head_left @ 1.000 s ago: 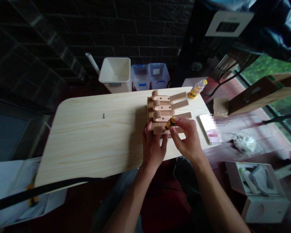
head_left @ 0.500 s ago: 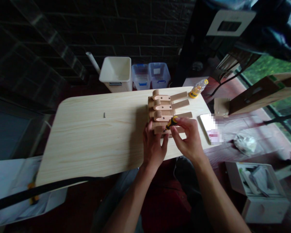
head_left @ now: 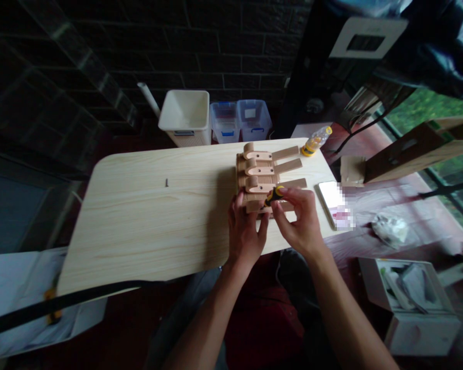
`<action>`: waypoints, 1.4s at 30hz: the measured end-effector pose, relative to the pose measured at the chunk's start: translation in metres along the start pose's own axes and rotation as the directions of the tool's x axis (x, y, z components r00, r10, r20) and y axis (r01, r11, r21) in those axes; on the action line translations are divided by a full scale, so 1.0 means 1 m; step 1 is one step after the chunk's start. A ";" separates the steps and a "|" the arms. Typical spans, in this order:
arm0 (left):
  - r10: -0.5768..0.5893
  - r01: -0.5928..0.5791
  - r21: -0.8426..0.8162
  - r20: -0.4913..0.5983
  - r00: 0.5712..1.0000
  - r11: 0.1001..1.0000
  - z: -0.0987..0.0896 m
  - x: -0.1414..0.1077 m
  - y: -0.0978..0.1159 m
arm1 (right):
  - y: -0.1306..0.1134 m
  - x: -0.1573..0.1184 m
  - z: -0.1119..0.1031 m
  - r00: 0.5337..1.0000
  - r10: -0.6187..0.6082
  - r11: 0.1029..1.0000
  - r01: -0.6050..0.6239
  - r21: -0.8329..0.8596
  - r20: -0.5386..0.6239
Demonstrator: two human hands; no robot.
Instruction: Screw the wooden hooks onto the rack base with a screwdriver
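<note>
A row of light wooden pieces [head_left: 259, 170], with rounded ends, dark screw heads and slats sticking out to the right, sits at the table's right half. My left hand [head_left: 244, 231] is closed around the near end of the row, its fingertips on the nearest wooden piece. Between the fingers of my right hand [head_left: 299, 218] is a short yellow-and-black screwdriver [head_left: 273, 196]. Its tip slants down to the left onto that nearest piece, close to my left fingers; the exact contact point is too small to make out.
The wooden table [head_left: 150, 221] carries a small grey metal part [head_left: 167, 182], a clear bottle with yellow ends [head_left: 316, 142] and a phone-like slab [head_left: 329, 201]. Behind stand a white bin [head_left: 185, 110] and two clear boxes [head_left: 252, 118]. An open white box [head_left: 412, 303] lies low at right.
Almost nothing differs. The screwdriver's handle has turned slightly in my right fingers, while both hands and the wooden pieces stay in place.
</note>
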State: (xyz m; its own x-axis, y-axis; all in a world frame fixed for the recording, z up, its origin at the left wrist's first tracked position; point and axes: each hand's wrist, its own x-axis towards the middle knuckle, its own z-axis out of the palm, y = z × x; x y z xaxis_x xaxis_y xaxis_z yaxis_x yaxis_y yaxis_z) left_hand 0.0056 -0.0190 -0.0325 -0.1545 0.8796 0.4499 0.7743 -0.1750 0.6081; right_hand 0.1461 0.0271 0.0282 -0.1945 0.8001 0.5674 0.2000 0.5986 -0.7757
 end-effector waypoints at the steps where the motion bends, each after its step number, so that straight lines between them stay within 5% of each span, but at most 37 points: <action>1: -0.003 0.003 0.001 0.004 1.000 1.000 0.000 0.000 0.000 | 0.000 0.000 0.000 1.000 0.000 1.000 0.000 0.002 -0.003; 42: -0.012 0.012 -0.006 0.003 1.000 1.000 0.002 0.000 -0.002 | -0.004 0.003 -0.002 1.000 0.022 1.000 -0.022 0.002 0.011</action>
State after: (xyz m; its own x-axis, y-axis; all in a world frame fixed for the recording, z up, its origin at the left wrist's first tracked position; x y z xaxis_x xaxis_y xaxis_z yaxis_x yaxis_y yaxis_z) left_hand 0.0055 -0.0183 -0.0348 -0.1618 0.8828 0.4411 0.7685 -0.1677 0.6175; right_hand 0.1468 0.0272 0.0339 -0.2002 0.8127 0.5472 0.2022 0.5807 -0.7886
